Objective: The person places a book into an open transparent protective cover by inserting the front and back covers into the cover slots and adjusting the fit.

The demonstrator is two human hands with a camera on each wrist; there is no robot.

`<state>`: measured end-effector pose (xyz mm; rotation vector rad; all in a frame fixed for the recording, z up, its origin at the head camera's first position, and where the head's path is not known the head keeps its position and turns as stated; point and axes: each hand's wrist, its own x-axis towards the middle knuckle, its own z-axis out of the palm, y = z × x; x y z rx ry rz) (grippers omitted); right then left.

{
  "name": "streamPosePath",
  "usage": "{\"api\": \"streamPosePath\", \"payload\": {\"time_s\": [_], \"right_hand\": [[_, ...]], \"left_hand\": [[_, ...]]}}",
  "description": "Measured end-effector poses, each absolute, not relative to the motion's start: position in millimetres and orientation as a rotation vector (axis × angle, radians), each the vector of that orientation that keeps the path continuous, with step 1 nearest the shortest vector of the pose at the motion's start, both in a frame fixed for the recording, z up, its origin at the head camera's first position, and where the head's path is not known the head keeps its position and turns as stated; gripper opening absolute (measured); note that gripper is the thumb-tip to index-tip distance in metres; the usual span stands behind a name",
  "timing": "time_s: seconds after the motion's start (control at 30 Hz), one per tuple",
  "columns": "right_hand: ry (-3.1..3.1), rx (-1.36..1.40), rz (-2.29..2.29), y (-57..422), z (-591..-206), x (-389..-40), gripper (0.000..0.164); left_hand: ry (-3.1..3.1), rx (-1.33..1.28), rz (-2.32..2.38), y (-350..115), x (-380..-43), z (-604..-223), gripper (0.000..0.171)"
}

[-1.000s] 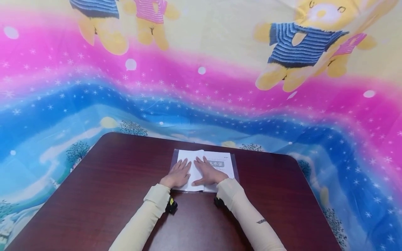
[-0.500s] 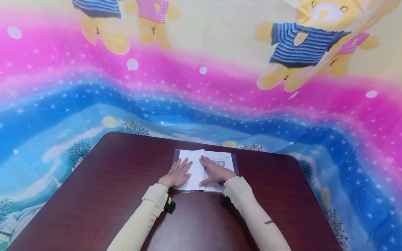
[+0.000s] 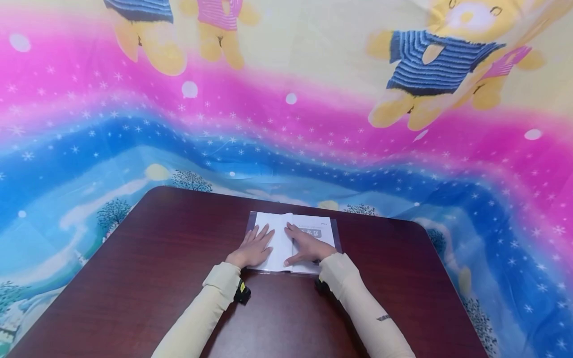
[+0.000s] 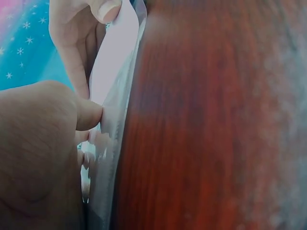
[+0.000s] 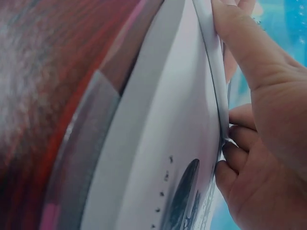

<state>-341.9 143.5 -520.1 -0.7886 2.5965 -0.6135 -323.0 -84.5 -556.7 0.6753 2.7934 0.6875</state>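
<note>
An open book lies on the table in a clear plastic cover (image 3: pixel 337 236). Its left page (image 3: pixel 281 233) is blank white; the right page (image 3: pixel 326 221) bears a grey title block, partly hidden by a hand. My left hand (image 3: pixel 252 248) rests palm down on the left page with its fingers spread. My right hand (image 3: pixel 311 246) lies over the right page, fingertips and thumb tip near the middle fold. In the right wrist view, the fingers (image 5: pixel 240 143) of that hand touch the paper close to the fold. The left wrist view shows the cover's clear lower edge (image 4: pixel 115 129) beside my left thumb.
The dark red-brown wooden table (image 3: pixel 161 258) has rounded far corners. Behind it hangs a cloth (image 3: pixel 286 139) printed with bears and snowflakes. Each wrist carries a small black camera (image 3: pixel 242 292) below a pale sleeve (image 3: pixel 197 313).
My right hand has slid to the right, off the left page and across the fold onto the right page, then held still. My left hand has stayed nearly in place.
</note>
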Motion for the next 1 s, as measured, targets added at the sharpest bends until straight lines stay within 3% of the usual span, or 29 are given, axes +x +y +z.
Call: {"api": "streamPosePath", "payload": {"time_s": [1.0], "right_hand": [[2.618, -0.800, -0.523, 133.9, -520.9, -342.6, 0.108]], "left_hand": [[2.801, 0.683, 0.739, -84.5, -324.8, -564.7, 0.059]]}}
